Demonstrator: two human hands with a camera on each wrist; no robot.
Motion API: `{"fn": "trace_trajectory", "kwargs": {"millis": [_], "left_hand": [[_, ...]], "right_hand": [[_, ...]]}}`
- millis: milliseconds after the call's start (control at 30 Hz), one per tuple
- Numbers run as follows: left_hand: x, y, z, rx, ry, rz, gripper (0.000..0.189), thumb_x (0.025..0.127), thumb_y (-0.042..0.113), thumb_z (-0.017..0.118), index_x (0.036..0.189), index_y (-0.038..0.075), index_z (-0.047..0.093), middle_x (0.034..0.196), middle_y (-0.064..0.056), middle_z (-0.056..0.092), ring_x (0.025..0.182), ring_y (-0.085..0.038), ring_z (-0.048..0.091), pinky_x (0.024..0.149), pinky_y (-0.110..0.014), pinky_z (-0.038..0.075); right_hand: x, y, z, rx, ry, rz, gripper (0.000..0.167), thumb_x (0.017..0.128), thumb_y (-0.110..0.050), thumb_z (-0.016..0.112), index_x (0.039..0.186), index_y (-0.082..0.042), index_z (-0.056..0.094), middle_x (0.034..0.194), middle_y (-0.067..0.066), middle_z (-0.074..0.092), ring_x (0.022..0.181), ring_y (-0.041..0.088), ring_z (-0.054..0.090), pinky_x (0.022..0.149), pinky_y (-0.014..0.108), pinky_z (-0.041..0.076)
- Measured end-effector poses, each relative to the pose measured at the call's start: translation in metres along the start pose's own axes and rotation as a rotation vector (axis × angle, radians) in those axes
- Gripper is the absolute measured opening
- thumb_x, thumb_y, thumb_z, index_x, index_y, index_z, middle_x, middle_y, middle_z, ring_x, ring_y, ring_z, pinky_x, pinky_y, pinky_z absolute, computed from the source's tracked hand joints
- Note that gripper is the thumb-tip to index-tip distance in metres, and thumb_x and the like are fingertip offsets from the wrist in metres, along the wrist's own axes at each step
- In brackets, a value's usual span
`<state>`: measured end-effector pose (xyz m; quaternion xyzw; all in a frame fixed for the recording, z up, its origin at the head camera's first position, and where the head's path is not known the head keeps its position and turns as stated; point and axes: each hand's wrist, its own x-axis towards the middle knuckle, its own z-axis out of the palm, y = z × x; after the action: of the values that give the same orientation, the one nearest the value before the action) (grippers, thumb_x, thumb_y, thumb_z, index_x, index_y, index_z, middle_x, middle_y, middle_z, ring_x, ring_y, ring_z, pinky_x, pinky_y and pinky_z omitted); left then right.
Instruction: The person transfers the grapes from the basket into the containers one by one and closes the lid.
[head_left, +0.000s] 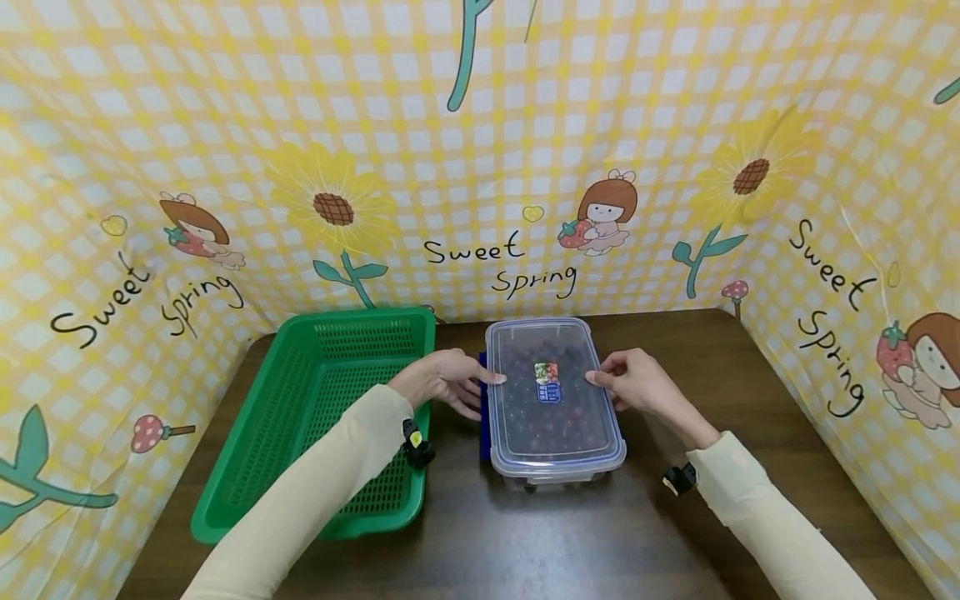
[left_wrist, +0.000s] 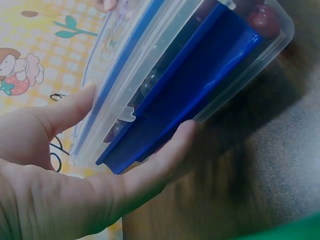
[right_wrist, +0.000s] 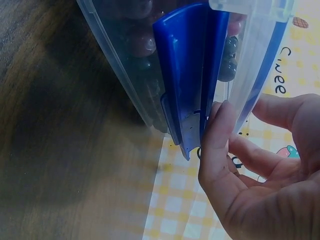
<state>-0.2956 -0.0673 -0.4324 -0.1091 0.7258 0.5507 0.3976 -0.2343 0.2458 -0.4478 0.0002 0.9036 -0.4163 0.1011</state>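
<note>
A clear plastic food storage box (head_left: 555, 433) with a lid and a small printed label (head_left: 548, 392) sits on the dark wooden table between both hands. Dark red and blackish round fruits (left_wrist: 264, 24) show through its walls. My left hand (head_left: 450, 379) grips its left side, thumb on the lid's edge and a finger along the lower edge of a blue latch (left_wrist: 200, 75). The right hand (head_left: 641, 387) holds the opposite edge, thumb on the lid and index fingertip at another blue latch (right_wrist: 187, 70). Both latches stand out from the box's sides below the lid rim.
A green perforated plastic basket (head_left: 375, 337) stands to the left, partly behind my left forearm. Yellow checked cloth (head_left: 480, 183) with printed flowers and lettering rises around the table's (head_left: 517, 550) back and sides. A small black camera sits on each wrist.
</note>
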Motion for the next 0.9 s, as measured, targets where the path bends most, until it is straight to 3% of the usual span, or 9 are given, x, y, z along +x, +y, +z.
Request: {"fn": "trace_trajectory", "kwargs": {"millis": [200, 433, 567, 700, 900], "left_hand": [[0.0007, 0.0027, -0.0011, 0.014, 0.005, -0.001, 0.074, 0.092, 0.020, 0.083, 0.148, -0.002, 0.041, 0.140, -0.033, 0.056, 0.126, -0.046, 0.064, 0.086, -0.052, 0.065], [-0.0004, 0.0034, -0.0030, 0.077, 0.007, -0.004, 0.085, 0.093, 0.023, 0.082, 0.157, 0.000, 0.031, 0.150, -0.034, 0.050, 0.131, -0.049, 0.061, 0.102, -0.067, 0.055], [-0.0006, 0.0038, -0.0026, 0.108, 0.014, -0.001, 0.084, 0.093, 0.024, 0.083, 0.156, 0.000, 0.033, 0.149, -0.033, 0.052, 0.130, -0.049, 0.062, 0.104, -0.070, 0.052], [-0.0004, 0.0045, -0.0024, 0.104, 0.032, 0.004, 0.093, 0.093, 0.022, 0.083, 0.161, 0.001, 0.023, 0.149, -0.033, 0.050, 0.132, -0.048, 0.060, 0.101, -0.067, 0.055], [-0.0020, 0.0047, -0.0006, 0.153, 0.082, 0.012, 0.114, 0.090, 0.025, 0.086, 0.169, 0.006, 0.005, 0.153, -0.030, 0.046, 0.135, -0.044, 0.057, 0.096, -0.050, 0.062]], "right_hand": [[-0.0004, -0.0001, -0.0009, 0.003, 0.002, -0.003, 0.033, 0.101, -0.033, 0.072, 0.106, 0.000, 0.073, 0.083, 0.008, 0.065, 0.071, 0.020, 0.068, 0.070, 0.044, 0.065], [-0.0004, -0.0002, -0.0005, 0.005, -0.001, 0.002, 0.034, 0.101, -0.034, 0.072, 0.108, -0.001, 0.073, 0.086, 0.010, 0.066, 0.074, 0.023, 0.070, 0.071, 0.043, 0.065], [-0.0004, 0.0000, -0.0002, -0.003, 0.004, -0.001, 0.033, 0.101, -0.033, 0.073, 0.107, -0.001, 0.073, 0.085, 0.010, 0.066, 0.074, 0.023, 0.069, 0.070, 0.043, 0.065], [-0.0004, 0.0009, 0.0002, -0.003, 0.001, -0.002, 0.032, 0.101, -0.032, 0.072, 0.105, -0.001, 0.073, 0.082, 0.009, 0.065, 0.072, 0.021, 0.067, 0.070, 0.043, 0.065], [-0.0002, 0.0024, -0.0002, -0.003, 0.001, -0.001, 0.032, 0.101, -0.033, 0.072, 0.105, -0.001, 0.074, 0.081, 0.008, 0.065, 0.071, 0.020, 0.065, 0.070, 0.043, 0.065]]}}
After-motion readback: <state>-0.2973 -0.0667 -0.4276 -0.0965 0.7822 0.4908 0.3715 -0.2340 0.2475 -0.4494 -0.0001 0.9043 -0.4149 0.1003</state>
